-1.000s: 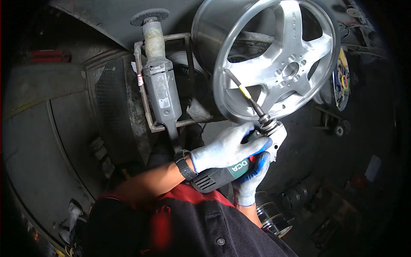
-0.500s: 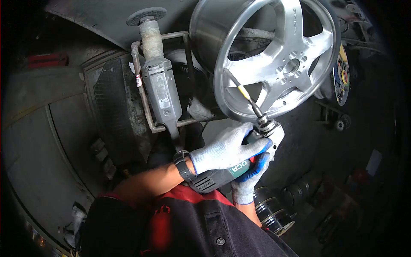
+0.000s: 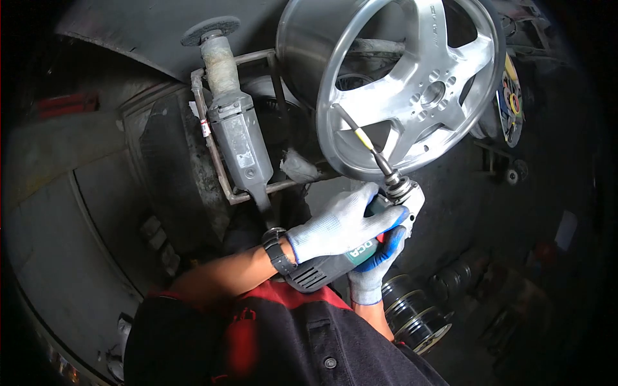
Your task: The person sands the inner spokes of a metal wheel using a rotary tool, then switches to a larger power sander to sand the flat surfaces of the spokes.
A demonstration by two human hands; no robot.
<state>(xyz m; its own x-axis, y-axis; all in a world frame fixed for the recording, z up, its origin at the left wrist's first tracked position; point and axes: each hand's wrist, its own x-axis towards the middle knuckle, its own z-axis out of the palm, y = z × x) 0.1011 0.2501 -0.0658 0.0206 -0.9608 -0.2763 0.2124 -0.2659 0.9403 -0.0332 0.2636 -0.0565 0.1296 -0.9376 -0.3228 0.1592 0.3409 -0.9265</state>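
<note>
My left hand [image 3: 344, 222], in a white glove with blue palm coating, is wrapped over the top of a green and black angle grinder [image 3: 318, 272]. From below, my right hand [image 3: 381, 260], gloved alike, grips the same grinder behind its head. A slim shaft with a yellow band [image 3: 364, 138] sticks out of the grinder head. Its tip overlaps the face of a bare silver alloy wheel [image 3: 412, 103], near the rim at the left spoke. The wheel stands tilted, its spokes turned toward me.
A larger grinder [image 3: 243, 141] with a round disc [image 3: 210, 31] rests on a rusty metal frame [image 3: 207, 138] at left. Dark stacked rims [image 3: 412, 315] stand low on the right. Behind the wheel hangs a colourful round piece [image 3: 513, 103]. A small caster [image 3: 512, 176] is farther right.
The view has shifted slightly, so the wheel and the larger grinder sit a little farther left. Both hands keep their hold, and the shaft tip stays by the same spoke.
</note>
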